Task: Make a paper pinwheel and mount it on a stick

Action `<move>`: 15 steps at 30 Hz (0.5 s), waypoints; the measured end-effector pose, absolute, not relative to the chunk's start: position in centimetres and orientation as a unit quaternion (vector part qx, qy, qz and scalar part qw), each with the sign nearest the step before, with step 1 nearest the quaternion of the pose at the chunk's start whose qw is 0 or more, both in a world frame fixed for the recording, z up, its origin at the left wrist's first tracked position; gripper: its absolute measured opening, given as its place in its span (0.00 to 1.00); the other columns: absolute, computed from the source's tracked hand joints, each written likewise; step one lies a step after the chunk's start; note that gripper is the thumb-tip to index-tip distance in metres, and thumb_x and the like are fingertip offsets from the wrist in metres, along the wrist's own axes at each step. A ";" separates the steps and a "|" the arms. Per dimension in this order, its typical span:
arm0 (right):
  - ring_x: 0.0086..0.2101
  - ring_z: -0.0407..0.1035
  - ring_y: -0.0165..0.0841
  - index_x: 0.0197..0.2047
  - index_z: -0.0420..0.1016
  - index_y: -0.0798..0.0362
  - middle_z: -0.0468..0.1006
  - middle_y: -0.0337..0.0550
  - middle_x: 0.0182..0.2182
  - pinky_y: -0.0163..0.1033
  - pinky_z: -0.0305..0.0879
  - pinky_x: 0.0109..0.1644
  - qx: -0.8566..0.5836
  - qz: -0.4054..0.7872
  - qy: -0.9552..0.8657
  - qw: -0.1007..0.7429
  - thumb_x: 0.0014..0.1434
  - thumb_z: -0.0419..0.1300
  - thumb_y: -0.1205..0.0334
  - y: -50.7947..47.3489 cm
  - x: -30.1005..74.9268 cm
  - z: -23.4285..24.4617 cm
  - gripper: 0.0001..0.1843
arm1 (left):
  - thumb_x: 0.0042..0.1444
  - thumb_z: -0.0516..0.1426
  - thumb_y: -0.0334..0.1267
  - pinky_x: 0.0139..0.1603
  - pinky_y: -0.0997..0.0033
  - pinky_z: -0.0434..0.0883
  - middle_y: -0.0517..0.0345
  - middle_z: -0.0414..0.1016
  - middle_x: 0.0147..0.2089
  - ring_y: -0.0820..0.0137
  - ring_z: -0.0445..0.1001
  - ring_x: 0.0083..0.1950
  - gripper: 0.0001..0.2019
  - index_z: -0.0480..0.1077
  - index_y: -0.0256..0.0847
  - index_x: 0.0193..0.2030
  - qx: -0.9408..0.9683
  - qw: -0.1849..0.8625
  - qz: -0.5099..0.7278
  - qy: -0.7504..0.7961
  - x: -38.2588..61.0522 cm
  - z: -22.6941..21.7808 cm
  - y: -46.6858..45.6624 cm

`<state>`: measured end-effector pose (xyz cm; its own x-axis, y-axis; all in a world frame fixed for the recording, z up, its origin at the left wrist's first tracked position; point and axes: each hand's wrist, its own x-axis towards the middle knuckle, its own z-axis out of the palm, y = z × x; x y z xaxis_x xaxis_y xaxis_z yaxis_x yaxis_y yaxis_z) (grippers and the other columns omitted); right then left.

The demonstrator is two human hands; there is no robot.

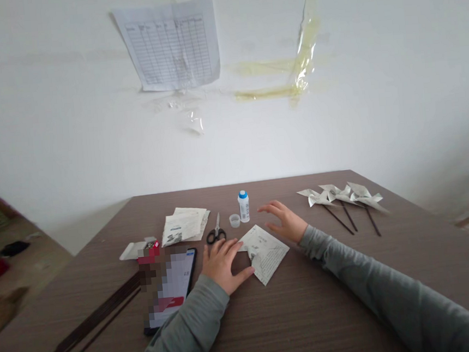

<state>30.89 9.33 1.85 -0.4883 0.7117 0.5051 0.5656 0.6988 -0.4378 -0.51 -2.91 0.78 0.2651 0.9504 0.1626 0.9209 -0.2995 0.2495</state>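
Observation:
A square of printed paper lies on the table between my hands, turned cornerwise, with a part at its left side cut or folded. My left hand is at the paper's left edge, fingers spread, thumb reaching toward it. My right hand hovers by its upper right side, fingers apart with nothing in them. Just beyond the paper stands a white glue bottle with a blue top, beside a small clear cap. Black-handled scissors lie beyond my left hand, blades pointing away.
Several paper squares are piled at the back left. A red box, a phone and dark thin sticks lie on the left. Three paper pinwheels on sticks rest at the back right. A white wall borders the table's far edge.

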 end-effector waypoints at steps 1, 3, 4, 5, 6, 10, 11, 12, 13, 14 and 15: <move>0.67 0.85 0.56 0.78 0.91 0.42 0.90 0.57 0.69 0.67 0.84 0.78 -0.366 0.080 -0.865 0.334 0.72 0.74 0.69 10.2 30.5 2.3 0.34 | 0.75 0.74 0.61 0.95 0.10 0.65 0.44 0.84 0.90 0.26 0.74 0.92 0.37 0.85 0.54 0.86 0.792 0.055 0.135 0.592 -0.7 0.8 -2.8; 0.70 0.83 0.57 0.80 0.91 0.36 0.86 0.56 0.76 0.69 0.83 0.78 -0.363 0.041 -0.877 0.313 0.70 0.75 0.70 11.7 29.5 2.9 0.38 | 0.75 0.75 0.63 0.96 0.08 0.64 0.46 0.83 0.91 0.25 0.73 0.93 0.36 0.87 0.56 0.85 0.790 0.057 0.124 0.598 -1.1 0.8 -2.6; 0.70 0.83 0.58 0.80 0.91 0.34 0.85 0.56 0.77 0.69 0.84 0.78 -0.364 0.030 -0.881 0.302 0.70 0.74 0.71 12.3 29.1 3.0 0.40 | 0.75 0.75 0.63 0.95 0.07 0.64 0.47 0.83 0.91 0.25 0.73 0.93 0.36 0.87 0.57 0.85 0.790 0.057 0.119 0.599 -1.2 0.8 -2.5; 0.71 0.82 0.58 0.81 0.91 0.33 0.84 0.55 0.79 0.69 0.84 0.78 -0.367 0.023 -0.884 0.290 0.70 0.74 0.72 12.8 28.6 2.9 0.41 | 0.75 0.75 0.63 0.95 0.06 0.63 0.47 0.83 0.91 0.25 0.72 0.94 0.36 0.87 0.57 0.84 0.790 0.056 0.115 0.600 -1.3 0.7 -2.5; 0.72 0.82 0.58 0.81 0.91 0.32 0.83 0.55 0.80 0.69 0.84 0.78 -0.372 0.018 -0.885 0.281 0.70 0.73 0.73 13.2 28.3 2.8 0.42 | 0.75 0.75 0.63 0.95 0.05 0.63 0.47 0.82 0.92 0.25 0.72 0.94 0.35 0.87 0.57 0.84 0.791 0.054 0.112 0.600 -1.4 0.7 -2.4; 0.71 0.84 0.56 0.80 0.92 0.31 0.83 0.54 0.82 0.66 0.86 0.77 -0.377 0.027 -0.883 0.277 0.69 0.72 0.76 14.5 27.4 2.2 0.44 | 0.75 0.75 0.62 0.94 0.00 0.63 0.47 0.83 0.91 0.23 0.72 0.94 0.34 0.88 0.58 0.84 0.792 0.043 0.108 0.599 -1.6 0.7 -2.4; 0.70 0.85 0.55 0.80 0.93 0.31 0.84 0.54 0.81 0.64 0.87 0.76 -0.375 0.036 -0.883 0.279 0.69 0.72 0.77 14.8 27.3 2.1 0.43 | 0.75 0.75 0.62 0.93 0.00 0.63 0.46 0.83 0.91 0.23 0.72 0.94 0.34 0.88 0.58 0.84 0.792 0.043 0.107 0.599 -1.7 0.7 -2.5; 0.69 0.86 0.54 0.79 0.93 0.32 0.84 0.54 0.81 0.63 0.87 0.76 -0.373 0.046 -0.883 0.282 0.69 0.71 0.78 15.0 27.2 2.0 0.43 | 0.76 0.75 0.61 0.93 0.00 0.63 0.46 0.82 0.91 0.23 0.72 0.94 0.34 0.88 0.58 0.84 0.793 0.043 0.106 0.599 -1.7 0.7 -2.5; 0.69 0.87 0.53 0.79 0.94 0.33 0.85 0.54 0.81 0.63 0.88 0.76 -0.372 0.057 -0.881 0.287 0.69 0.71 0.78 15.2 27.1 1.9 0.43 | 0.76 0.75 0.61 0.93 0.00 0.63 0.46 0.82 0.92 0.23 0.72 0.94 0.34 0.88 0.58 0.84 0.793 0.043 0.106 0.599 -1.7 0.8 -2.5; 0.68 0.88 0.52 0.78 0.95 0.34 0.85 0.54 0.80 0.62 0.88 0.77 -0.369 0.068 -0.879 0.294 0.68 0.70 0.79 15.3 26.9 1.8 0.43 | 0.76 0.75 0.60 0.94 0.01 0.63 0.46 0.82 0.92 0.23 0.72 0.94 0.33 0.88 0.59 0.84 0.792 0.043 0.107 0.600 -1.7 0.8 -2.5; 0.67 0.88 0.51 0.77 0.95 0.35 0.86 0.54 0.79 0.61 0.88 0.77 -0.364 0.079 -0.878 0.302 0.68 0.70 0.80 15.4 26.7 1.7 0.43 | 0.76 0.75 0.60 0.94 0.01 0.64 0.46 0.82 0.92 0.23 0.73 0.94 0.33 0.88 0.59 0.84 0.791 0.042 0.109 0.601 -1.7 0.8 -2.5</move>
<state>26.75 15.42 1.70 -0.5533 0.6860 0.4725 0.5905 0.7231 -0.3584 -1.70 -2.54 0.81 0.2545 0.9593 0.1224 0.9411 -0.2748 0.1970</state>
